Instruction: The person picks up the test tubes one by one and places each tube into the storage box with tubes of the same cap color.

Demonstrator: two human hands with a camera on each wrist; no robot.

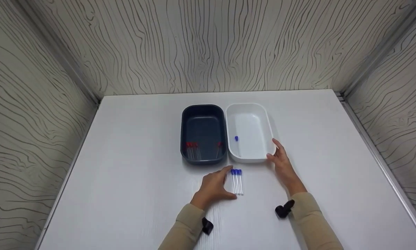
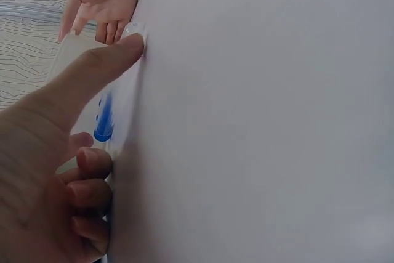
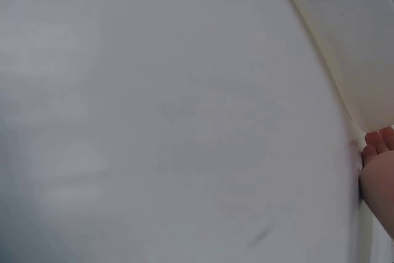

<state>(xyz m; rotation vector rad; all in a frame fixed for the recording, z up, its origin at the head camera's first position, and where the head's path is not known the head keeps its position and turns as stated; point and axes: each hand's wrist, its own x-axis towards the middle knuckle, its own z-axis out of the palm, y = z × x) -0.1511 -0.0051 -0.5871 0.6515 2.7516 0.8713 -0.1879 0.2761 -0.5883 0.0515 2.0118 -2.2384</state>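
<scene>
A row of slim clear tubes with blue caps (image 1: 236,172) lies side by side on the white table. My left hand (image 1: 213,185) arches around their left side, index fingertip by the caps and thumb by the clear ends. In the left wrist view, the thumb (image 2: 101,69) stretches to the clear ends, near a blue cap (image 2: 104,121); the other fingers bend inward. My right hand (image 1: 283,166) holds the near right corner of the white tray (image 1: 249,160), thumb at the near rim and a finger along the right side. One blue-capped tube (image 1: 237,142) lies inside that tray.
A dark blue tray (image 1: 203,162) stands against the white tray's left side, with several red-capped tubes (image 1: 191,146) in its near end. Wood-patterned panels (image 1: 208,48) wall the table (image 1: 131,146) at the back and sides. Black wrist cameras (image 1: 282,210) jut from both sleeves.
</scene>
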